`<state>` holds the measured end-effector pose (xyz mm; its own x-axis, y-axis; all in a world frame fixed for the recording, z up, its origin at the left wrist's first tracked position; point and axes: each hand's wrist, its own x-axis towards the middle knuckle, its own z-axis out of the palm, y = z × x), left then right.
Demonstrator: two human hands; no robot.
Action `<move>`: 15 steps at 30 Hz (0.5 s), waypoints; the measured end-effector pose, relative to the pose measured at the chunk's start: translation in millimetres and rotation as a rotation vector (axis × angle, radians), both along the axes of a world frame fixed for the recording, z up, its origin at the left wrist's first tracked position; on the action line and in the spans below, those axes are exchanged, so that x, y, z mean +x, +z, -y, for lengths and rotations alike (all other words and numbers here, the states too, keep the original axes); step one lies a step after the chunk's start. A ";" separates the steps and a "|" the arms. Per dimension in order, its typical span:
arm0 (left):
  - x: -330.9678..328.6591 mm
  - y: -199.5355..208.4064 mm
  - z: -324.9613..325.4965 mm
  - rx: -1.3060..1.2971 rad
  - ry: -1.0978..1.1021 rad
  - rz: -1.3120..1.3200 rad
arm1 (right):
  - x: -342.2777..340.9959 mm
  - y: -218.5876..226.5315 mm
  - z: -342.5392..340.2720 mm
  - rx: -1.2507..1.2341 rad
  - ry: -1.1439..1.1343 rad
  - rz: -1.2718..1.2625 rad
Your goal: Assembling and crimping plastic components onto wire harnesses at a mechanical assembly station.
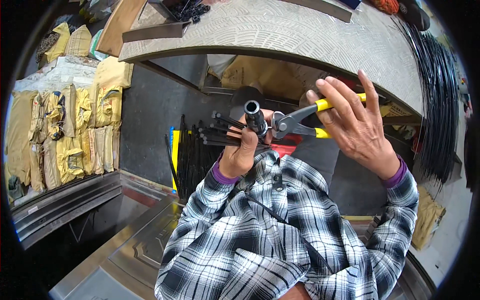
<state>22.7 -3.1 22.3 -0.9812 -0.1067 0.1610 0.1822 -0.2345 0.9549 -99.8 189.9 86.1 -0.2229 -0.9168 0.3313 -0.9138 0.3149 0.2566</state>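
My left hand (239,159) is closed around a black tube (254,116) with an open round end tipped up toward me. Several thin black rods (220,140) with blunt ends fan out to the left from the same grip. In my right hand (357,125) is a pair of end-cutting pincers (295,121) with yellow handles, held loosely with the fingers stretched along and across the spread handles. The pincers' jaws are right beside the tube, by the left fingers. Whether they bite on anything there is hidden.
A bundle of black rods (190,165) stands left of my lap, by a yellow strip. Ahead is a grey patterned tabletop (280,30) with metal bars. More long black rods (437,110) hang over its right end. Yellow wrapped packages (70,130) are stacked at left.
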 end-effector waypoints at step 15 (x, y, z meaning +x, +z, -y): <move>10.6 -1.0 -7.3 -0.204 0.243 -0.010 | 6.1 -3.7 9.2 0.096 0.178 0.399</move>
